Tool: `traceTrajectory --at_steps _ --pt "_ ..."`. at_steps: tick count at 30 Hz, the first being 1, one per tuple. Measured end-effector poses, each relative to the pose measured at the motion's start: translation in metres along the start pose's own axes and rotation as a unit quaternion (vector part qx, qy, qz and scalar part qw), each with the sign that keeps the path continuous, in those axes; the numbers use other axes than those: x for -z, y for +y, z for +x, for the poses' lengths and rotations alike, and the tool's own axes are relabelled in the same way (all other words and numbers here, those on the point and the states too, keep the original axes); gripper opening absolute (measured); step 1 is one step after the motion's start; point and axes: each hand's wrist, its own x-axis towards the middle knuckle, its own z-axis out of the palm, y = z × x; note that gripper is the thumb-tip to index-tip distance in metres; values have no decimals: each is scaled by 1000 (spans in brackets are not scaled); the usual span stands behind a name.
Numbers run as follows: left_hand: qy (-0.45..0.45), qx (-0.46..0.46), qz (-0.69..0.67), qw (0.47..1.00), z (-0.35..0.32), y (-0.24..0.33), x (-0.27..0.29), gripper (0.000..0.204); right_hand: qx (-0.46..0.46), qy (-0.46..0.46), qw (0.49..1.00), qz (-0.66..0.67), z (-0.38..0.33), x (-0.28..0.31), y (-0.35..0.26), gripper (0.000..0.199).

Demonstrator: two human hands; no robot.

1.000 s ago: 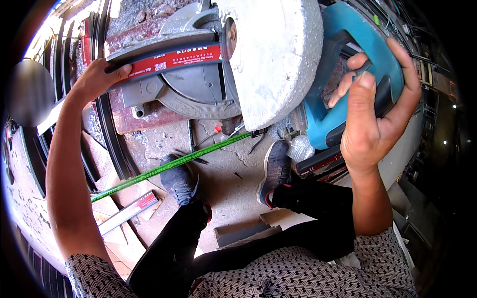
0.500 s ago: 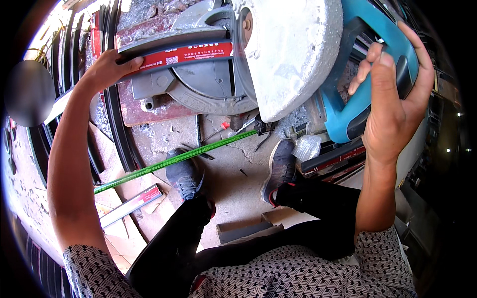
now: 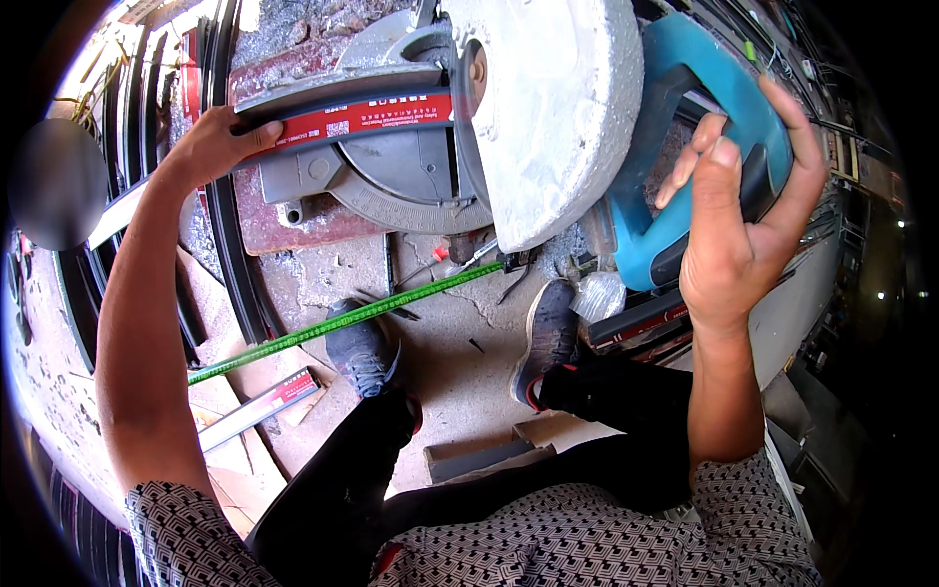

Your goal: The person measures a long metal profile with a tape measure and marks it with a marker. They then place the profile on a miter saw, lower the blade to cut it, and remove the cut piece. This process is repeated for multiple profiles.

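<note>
A cut-off saw (image 3: 558, 117) is filling the top centre of the frame, its white guard standing over a grey base, its teal handle (image 3: 634, 256) lying at upper right. A dark, red-labelled strip (image 3: 406, 106) is lying across the base, left of top centre, its right end meeting the blade's edge in this view. A green tape (image 3: 362, 311) is slanting across mid-frame, apart from the strip. The right hand (image 3: 729, 235) is wrapping its grip round the handle, fingertips showing inside the loop; trigger pressure cannot be told. The left hand (image 3: 210, 147) is pinching the strip, thumb over the label, its grip narrowed to the strip's width. The strip is presumably behaving as a stiff, light, somewhat slippery piece, best being held across its width, well left of the blade.
</note>
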Motion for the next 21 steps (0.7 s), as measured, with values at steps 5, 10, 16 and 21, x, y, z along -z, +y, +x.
traceTrajectory --at_steps 5,10,16,21 --pt "-12 4 19 1000 -2 7 5 81 6 8 1000 12 -2 -4 1 48" --pt "-16 22 27 999 -3 10 5 80 9 5 1000 -2 -4 -2 4 48" --pt "-6 11 25 1000 -2 5 3 80 7 9 1000 10 -5 -5 3 48" --pt "-12 16 26 999 -3 9 5 81 3 8 1000 4 -6 -5 3 48"
